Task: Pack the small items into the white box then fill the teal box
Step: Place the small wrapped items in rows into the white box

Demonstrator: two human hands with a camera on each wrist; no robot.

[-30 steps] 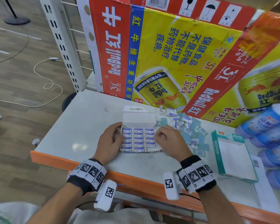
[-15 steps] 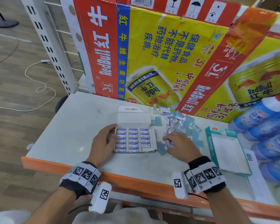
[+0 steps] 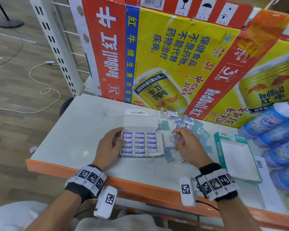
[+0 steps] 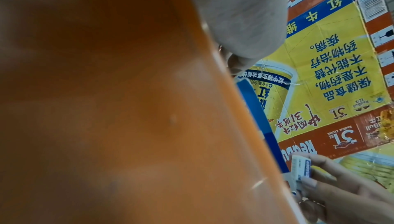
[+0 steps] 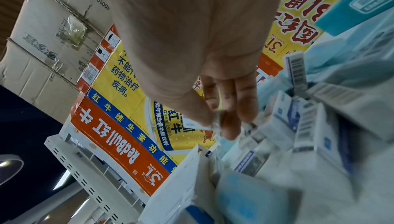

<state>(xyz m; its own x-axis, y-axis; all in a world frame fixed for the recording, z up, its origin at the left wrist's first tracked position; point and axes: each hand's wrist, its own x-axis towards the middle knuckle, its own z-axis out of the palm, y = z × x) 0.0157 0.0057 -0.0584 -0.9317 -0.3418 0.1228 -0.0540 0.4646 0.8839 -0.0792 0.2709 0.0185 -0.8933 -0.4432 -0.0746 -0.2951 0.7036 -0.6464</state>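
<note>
The open white box lies on the white shelf top, its tray packed with rows of small blue-and-white erasers. My left hand holds the box's left side, thumb on the rim. Just right of the box, my right hand pinches one eraser between thumb and fingers. More loose erasers and pale blue cards lie in a heap behind and under that hand. The teal box lies flat to the right.
Upright Red Bull cartons wall off the back of the shelf. Blue-and-white bottles lie stacked at the right. An orange edge runs along the shelf's front. A white slotted upright stands at the back left.
My right hand left the box's right edge, dipped into the loose pile and now has lifted one eraser. The left hand stays on the box.
</note>
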